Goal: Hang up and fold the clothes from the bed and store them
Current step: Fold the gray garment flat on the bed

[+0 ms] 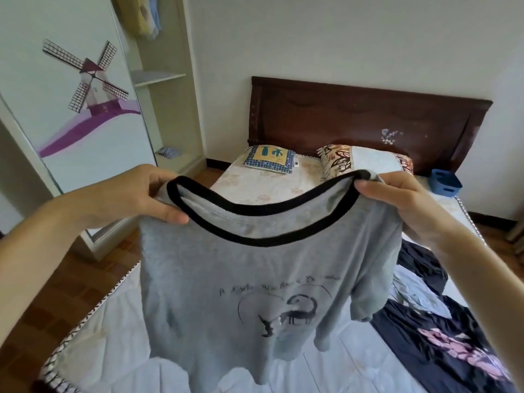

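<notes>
Both hands (147,194) pinching raised shirt (241,279) shoulders

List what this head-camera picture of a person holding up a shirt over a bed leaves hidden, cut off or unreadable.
- Head view: the line of writing on the grey shirt is too small and faint to read.
- The shirt hides the middle of the bed behind it.
- The dark clothes run off the right and bottom edges.
- The left hand and right hand grip the shoulders; their fingertips are tucked behind cloth.
- The hanging clothes in the wardrobe are cut by the top edge.
</notes>
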Demonstrator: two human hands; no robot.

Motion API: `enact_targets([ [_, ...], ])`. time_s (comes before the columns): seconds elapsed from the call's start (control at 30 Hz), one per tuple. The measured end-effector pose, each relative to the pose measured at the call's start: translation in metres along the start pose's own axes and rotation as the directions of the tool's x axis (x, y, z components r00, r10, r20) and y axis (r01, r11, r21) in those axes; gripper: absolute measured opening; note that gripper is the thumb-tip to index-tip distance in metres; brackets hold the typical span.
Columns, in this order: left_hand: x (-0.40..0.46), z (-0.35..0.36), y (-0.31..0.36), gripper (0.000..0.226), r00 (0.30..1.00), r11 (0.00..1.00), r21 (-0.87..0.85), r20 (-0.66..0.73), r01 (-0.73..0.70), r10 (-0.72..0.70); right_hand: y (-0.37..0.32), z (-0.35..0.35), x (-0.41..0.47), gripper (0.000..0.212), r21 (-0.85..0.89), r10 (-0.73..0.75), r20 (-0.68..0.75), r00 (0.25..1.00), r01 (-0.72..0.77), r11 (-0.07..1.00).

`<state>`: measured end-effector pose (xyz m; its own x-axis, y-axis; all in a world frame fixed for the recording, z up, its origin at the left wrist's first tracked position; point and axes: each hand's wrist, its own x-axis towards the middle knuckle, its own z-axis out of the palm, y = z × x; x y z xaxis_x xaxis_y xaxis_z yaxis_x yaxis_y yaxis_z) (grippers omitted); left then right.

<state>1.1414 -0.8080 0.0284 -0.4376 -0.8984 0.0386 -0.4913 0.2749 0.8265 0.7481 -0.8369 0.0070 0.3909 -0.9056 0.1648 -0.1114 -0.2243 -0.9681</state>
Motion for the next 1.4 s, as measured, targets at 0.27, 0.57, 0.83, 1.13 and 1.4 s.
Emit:
enact_targets([
  [0.27,0.188,-0.039,-0.114,0.027,0.963,0.977,0.174,0.217,0.126,-0.163,0.096,-0.029,0.172,0.051,-0.28,0.513,0.054,0.857,-0.48,0.831],
  [0.57,0.343,0.096,-0.449,0.077,0.853,0.563,0.7,-0.13,0.44,-0.505,0.439,0.021,0.335,0.062,-0.648,0.551,-0.34,0.762,-0.615,0.45],
  [0.83,0.291,0.261,-0.557,0.075,0.894,0.509,0.789,-0.108,0.343,-0.434,0.601,0.13,0.262,0.07,-0.888,0.464,-0.186,0.866,-0.35,0.296],
  [1.13,0.133,0.426,-0.599,0.061,0.972,0.672,0.733,0.069,0.103,-0.225,0.681,0.223,0.062,0.067,-0.867,0.496,-0.129,0.859,-0.341,0.365],
  [1.4,0.008,0.489,-0.587,0.059,0.995,0.646,0.762,0.035,0.036,-0.096,0.676,0.261,-0.099,0.065,-0.884,0.26,0.019,0.966,-0.105,0.455],
])
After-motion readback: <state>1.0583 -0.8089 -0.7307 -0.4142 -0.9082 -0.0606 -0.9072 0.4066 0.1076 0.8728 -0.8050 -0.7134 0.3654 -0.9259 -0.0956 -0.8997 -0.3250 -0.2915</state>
